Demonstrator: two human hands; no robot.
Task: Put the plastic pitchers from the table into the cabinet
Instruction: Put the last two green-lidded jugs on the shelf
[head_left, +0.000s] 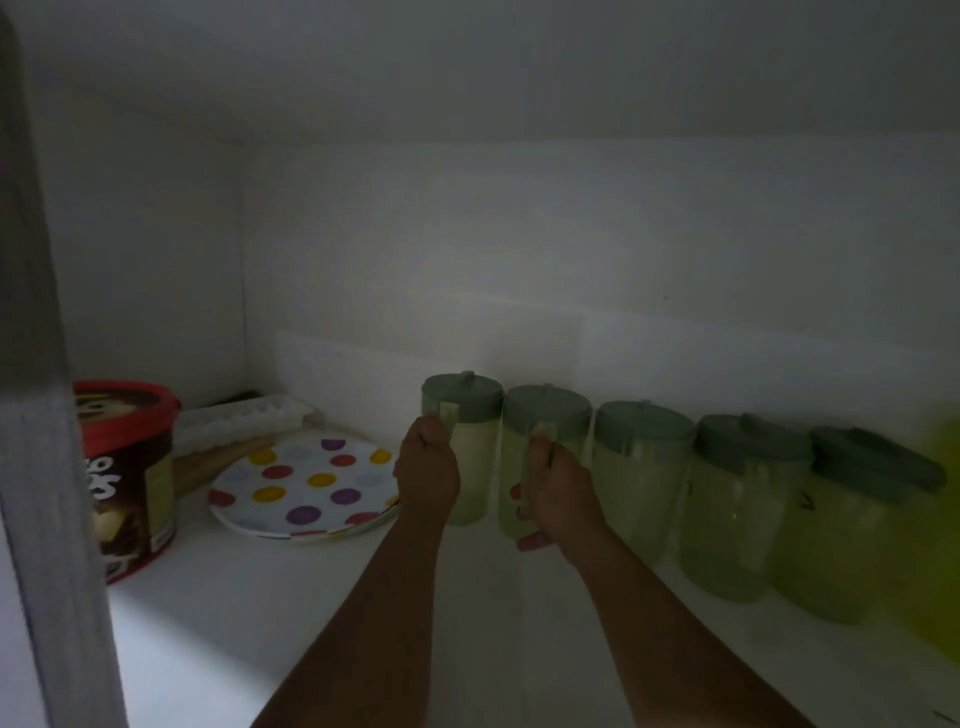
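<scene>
Inside the dim cabinet, several pale plastic pitchers with green lids stand in a row on the white shelf (322, 613). My left hand (428, 470) is closed around the handle of the leftmost pitcher (470, 410). My right hand (558, 493) grips the handle of the second pitcher (548, 415). Both pitchers are upright on the shelf, side by side. Right of them stand a third pitcher (641, 467), a fourth pitcher (743, 499) and a fifth pitcher (852, 525).
A polka-dot plate (306, 486) lies left of the pitchers. Behind it are a white ice tray (239, 421) and a wooden board. A red-lidded tub (130, 473) stands far left beside the cabinet frame (41, 467). A yellow-green object (943, 545) is at the right edge.
</scene>
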